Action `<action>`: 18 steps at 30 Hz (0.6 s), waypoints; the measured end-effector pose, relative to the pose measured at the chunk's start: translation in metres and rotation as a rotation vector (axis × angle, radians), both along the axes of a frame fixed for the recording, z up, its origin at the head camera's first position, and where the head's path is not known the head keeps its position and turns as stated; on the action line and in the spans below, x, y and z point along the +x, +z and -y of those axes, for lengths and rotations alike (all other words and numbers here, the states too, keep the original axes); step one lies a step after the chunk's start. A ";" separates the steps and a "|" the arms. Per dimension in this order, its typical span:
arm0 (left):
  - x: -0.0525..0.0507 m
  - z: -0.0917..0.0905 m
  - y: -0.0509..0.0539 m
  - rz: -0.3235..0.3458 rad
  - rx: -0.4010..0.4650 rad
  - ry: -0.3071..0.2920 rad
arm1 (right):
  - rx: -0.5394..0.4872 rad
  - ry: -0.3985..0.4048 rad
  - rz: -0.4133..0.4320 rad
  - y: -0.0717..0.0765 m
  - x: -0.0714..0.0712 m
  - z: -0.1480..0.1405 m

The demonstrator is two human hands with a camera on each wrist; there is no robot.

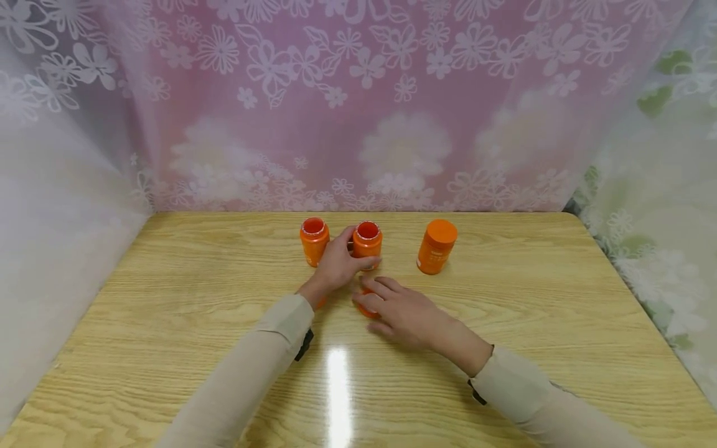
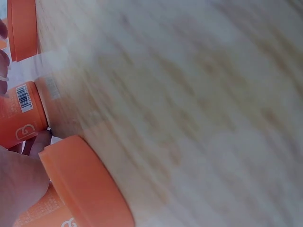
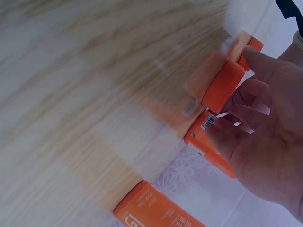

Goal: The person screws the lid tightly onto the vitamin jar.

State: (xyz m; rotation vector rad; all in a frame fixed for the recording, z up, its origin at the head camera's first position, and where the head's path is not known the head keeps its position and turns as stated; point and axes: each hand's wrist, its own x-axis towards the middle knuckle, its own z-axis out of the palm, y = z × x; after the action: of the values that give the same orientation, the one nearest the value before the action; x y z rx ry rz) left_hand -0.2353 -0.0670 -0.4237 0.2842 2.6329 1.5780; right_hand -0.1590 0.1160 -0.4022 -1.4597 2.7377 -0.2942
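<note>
My left hand (image 1: 338, 261) grips an open orange jar (image 1: 368, 250) in the middle, thumb in front and fingers round its far left side. This jar (image 2: 19, 113) stands upright, its barcode showing in the left wrist view. Just left of that hand is another open orange jar (image 1: 314, 244). My right hand (image 1: 406, 311) hovers nearer me, fingers spread over an orange lid (image 1: 366, 303) that lies flat. In the right wrist view this lid (image 3: 222, 87) rests on the table beside the fingers; contact is unclear. Another lid (image 2: 90, 184) lies under my left wrist, mostly hidden in the head view.
A capped orange jar (image 1: 435, 247) stands to the right, apart from both hands. The wooden table (image 1: 532, 298) ends at a pink floral curtain (image 1: 336, 124) behind, with pale curtains on both sides. A bright glare streak lies between my forearms.
</note>
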 end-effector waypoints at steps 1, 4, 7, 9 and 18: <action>0.000 0.000 0.000 0.001 0.001 0.001 | -0.007 0.004 -0.004 -0.001 0.000 0.001; 0.000 -0.001 -0.001 -0.003 0.003 0.002 | -0.024 0.010 0.004 -0.001 -0.001 0.003; 0.000 0.000 -0.002 -0.011 0.003 -0.001 | -0.026 0.011 0.017 -0.001 -0.002 0.005; 0.000 0.000 -0.003 -0.018 0.004 -0.003 | -0.029 0.013 0.020 0.000 -0.003 0.006; 0.000 0.002 -0.004 -0.019 0.011 0.007 | 0.053 -0.002 0.031 0.006 -0.007 0.017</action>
State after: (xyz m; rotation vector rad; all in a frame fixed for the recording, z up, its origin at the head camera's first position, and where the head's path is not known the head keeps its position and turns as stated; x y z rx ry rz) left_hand -0.2352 -0.0686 -0.4281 0.2922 2.6437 1.5998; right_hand -0.1656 0.0988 -0.3963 -1.4280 2.7015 -0.2405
